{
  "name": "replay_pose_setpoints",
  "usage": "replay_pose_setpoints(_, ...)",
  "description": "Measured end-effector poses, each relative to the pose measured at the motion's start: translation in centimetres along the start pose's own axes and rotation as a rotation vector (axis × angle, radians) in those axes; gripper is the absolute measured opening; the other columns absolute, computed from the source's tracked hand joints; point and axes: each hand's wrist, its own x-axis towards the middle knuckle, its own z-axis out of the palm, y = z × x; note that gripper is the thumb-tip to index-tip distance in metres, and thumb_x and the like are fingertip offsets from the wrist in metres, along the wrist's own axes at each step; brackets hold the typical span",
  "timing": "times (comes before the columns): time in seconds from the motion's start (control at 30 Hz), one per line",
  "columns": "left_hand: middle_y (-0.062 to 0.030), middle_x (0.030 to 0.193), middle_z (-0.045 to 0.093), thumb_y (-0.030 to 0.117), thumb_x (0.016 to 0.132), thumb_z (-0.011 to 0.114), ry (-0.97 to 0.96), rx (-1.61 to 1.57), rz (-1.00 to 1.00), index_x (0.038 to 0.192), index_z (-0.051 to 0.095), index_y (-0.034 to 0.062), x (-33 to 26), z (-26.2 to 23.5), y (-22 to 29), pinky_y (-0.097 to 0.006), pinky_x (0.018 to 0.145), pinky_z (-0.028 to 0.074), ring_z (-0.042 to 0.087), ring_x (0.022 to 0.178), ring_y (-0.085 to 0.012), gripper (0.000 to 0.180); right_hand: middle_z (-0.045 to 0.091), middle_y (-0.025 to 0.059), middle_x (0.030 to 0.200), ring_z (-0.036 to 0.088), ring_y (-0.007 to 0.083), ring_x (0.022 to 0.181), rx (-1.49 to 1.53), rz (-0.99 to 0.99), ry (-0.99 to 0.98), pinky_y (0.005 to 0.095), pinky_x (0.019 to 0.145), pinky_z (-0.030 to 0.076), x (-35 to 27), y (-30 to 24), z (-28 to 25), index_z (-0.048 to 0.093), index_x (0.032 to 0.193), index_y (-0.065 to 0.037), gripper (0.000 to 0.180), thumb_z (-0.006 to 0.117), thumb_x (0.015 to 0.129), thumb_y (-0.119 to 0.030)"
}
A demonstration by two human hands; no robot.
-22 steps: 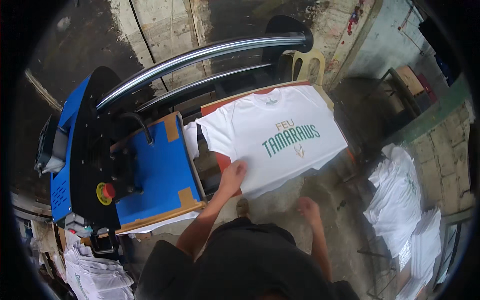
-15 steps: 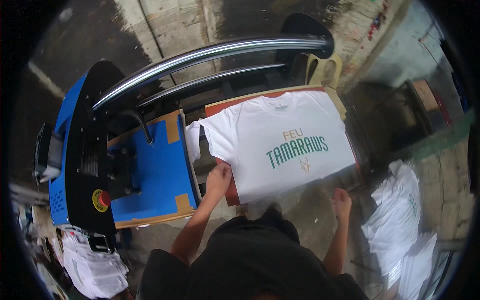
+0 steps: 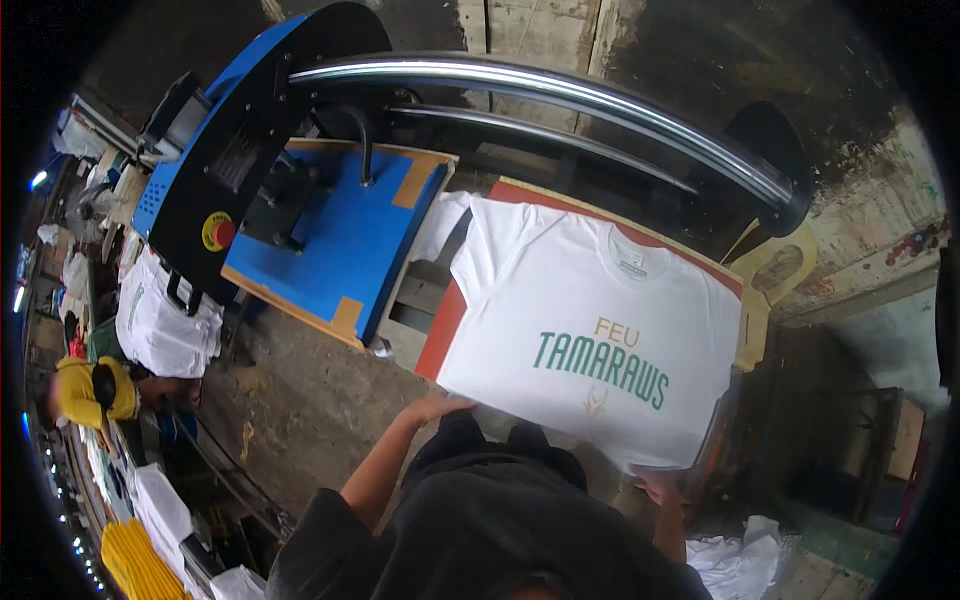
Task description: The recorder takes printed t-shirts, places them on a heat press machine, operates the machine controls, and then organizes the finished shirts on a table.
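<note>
White T-shirt [image 3: 600,295] lay on the red platen [image 3: 440,335], right of the blue plate [image 3: 365,245]. Left hand [image 3: 437,408] and right hand [image 3: 661,488] were at its near hem; whether either gripped fabric could not be determined.

Head-worn fisheye, facing steeply down, close overhead

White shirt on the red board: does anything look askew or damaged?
No damage shows. The shirt may sit slightly off-centre: the red board shows plainly at left, barely at right.
</note>
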Motion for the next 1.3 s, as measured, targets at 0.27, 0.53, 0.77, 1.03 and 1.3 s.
replay_pose_setpoints(0.27,-0.0102,0.117,0.055,0.031,0.075,0.071,-0.252,-0.432,-0.207,0.121,0.049,-0.0014,-10.2,-2.8,9.3,-0.031,0.094,0.036,0.048,0.11,-0.0201,0.061,0.061,0.0085,0.103,0.056,0.0195,0.096,-1.315,0.379,-0.607,0.0323,0.082,0.042,-10.0,-12.6,3.9,0.063,0.104,-0.014,0.045,0.066,0.068,-0.041)
replay_pose_setpoints(0.53,-0.0085,0.111,0.059,0.026,0.075,0.07,0.003,-0.665,-0.221,0.115,0.054,-0.0005,-21.3,-0.3,6.1,-0.029,0.092,0.037,0.052,0.105,-0.0183,0.051,0.059,0.0089,0.11,0.055,0.0224,0.098,-1.791,0.256,-0.701,0.0317,0.085,0.041,-12.6,-14.2,9.5,0.062,0.104,-0.005,0.057,0.071,0.063,-0.043)
replay_pose_setpoints(0.77,-0.0074,0.098,0.062,0.025,0.075,0.069,0.667,-1.07,0.009,0.106,0.057,-0.0051,-41.2,4.4,-2.6,-0.027,0.082,0.042,0.055,0.091,-0.0141,0.045,0.056,0.0148,0.112,0.052,0.0217,0.103,-1.207,-0.331,-1.02,0.0299,0.088,0.04,-16.0,-11.1,16.7,0.052,0.113,0.004,0.046,0.066,0.076,-0.019)
replay_pose_setpoints(1.03,-0.0086,0.092,0.062,0.025,0.081,0.061,1.525,-1.29,0.194,0.1,0.058,-0.0031,-65.3,15.2,-7.7,-0.028,0.072,0.047,0.059,0.082,-0.0143,0.034,0.057,0.0171,0.104,0.055,0.0242,0.098,-0.548,-0.502,-1.322,0.0369,0.088,0.042,-23.8,-7.2,34.7,0.048,0.111,0.004,0.037,0.056,0.084,-0.019)
replay_pose_setpoints(1.3,-0.0085,0.084,0.064,0.012,0.083,0.055,2.14,-1.276,0.483,0.091,0.059,-0.0015,-76.2,22.6,-7.9,-0.027,0.069,0.05,0.062,0.074,-0.0148,0.016,0.056,0.015,0.104,0.055,0.0249,0.097,-0.555,-0.459,-1.564,0.0364,0.088,0.041,-34.0,0.6,53.2,0.049,0.109,0.003,0.033,0.051,0.081,-0.015)
